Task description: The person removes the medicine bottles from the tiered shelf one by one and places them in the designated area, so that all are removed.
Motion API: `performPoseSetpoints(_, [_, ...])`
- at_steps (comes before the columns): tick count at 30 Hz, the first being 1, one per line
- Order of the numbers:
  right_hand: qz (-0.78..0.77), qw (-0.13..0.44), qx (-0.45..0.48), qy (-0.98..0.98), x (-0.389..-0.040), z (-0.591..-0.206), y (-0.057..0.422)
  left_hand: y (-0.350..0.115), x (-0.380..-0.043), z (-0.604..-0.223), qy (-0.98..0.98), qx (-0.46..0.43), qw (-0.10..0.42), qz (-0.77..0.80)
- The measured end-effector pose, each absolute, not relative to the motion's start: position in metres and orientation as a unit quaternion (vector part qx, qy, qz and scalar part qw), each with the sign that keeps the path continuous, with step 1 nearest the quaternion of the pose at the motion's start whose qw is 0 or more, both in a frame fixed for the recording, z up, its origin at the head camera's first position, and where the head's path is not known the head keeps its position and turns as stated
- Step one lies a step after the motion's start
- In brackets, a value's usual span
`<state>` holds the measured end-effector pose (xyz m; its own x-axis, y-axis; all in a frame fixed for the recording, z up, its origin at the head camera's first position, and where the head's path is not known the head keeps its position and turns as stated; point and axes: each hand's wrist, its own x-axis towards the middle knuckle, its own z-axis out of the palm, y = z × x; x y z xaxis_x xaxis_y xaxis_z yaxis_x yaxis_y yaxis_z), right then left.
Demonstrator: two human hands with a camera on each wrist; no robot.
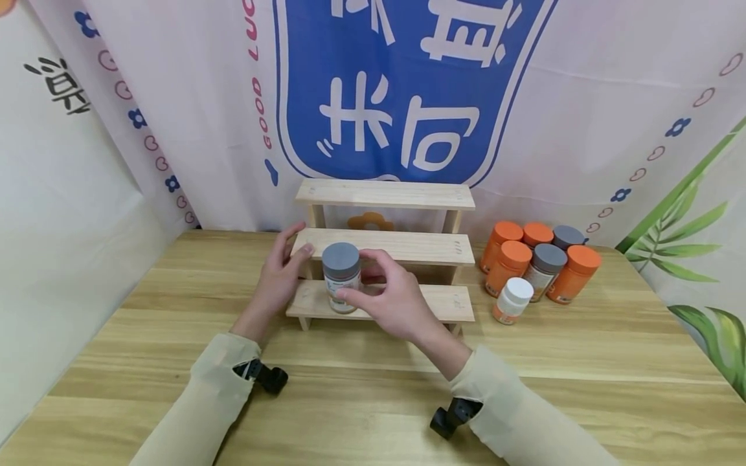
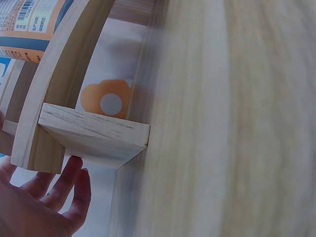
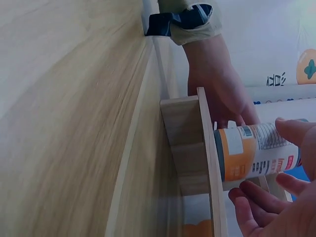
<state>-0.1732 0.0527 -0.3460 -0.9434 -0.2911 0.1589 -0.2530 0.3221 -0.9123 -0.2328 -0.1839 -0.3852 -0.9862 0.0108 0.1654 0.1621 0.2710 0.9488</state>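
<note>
My right hand [image 1: 399,301] holds a supplement bottle [image 1: 342,275] with a grey lid between thumb and fingers. The bottle is upright at the left part of the lowest shelf of a three-tier wooden rack [image 1: 434,301]. In the right wrist view the bottle's label [image 3: 254,150] is white and orange, and its base appears to meet the shelf board. My left hand [image 1: 278,275] grips the rack's left end at the middle shelf, thumb on top. In the left wrist view its bent fingers [image 2: 64,190] lie by the shelf end; the thumb is hidden.
Right of the rack stand several orange bottles [image 1: 515,262], two grey-lidded bottles [image 1: 549,259] and a small white-capped bottle [image 1: 513,301] in front. A printed cloth [image 1: 221,129] hangs behind the wooden table [image 1: 361,401]. Dark wrist cameras [image 1: 271,378] are strapped over both sleeves.
</note>
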Motion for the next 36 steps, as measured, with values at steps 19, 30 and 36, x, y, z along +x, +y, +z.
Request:
performPoseSetpoints(19, [-0.549, -0.001, -0.172, 0.818, -0.174, -0.339, 0.036, -0.187, -0.230, -0.381, -0.799, -0.053, 0.061, -0.596])
performPoseSetpoints(30, [-0.550, -0.002, -0.184, 0.814, -0.169, -0.337, 0.041, -0.185, -0.231, -0.381, -0.794, -0.049, 0.050, -0.604])
performPoseSetpoints(36, [-0.554, -0.021, -0.173, 0.814, -0.165, -0.335, 0.052, -0.184, -0.232, -0.383, -0.795, -0.047, 0.053, -0.602])
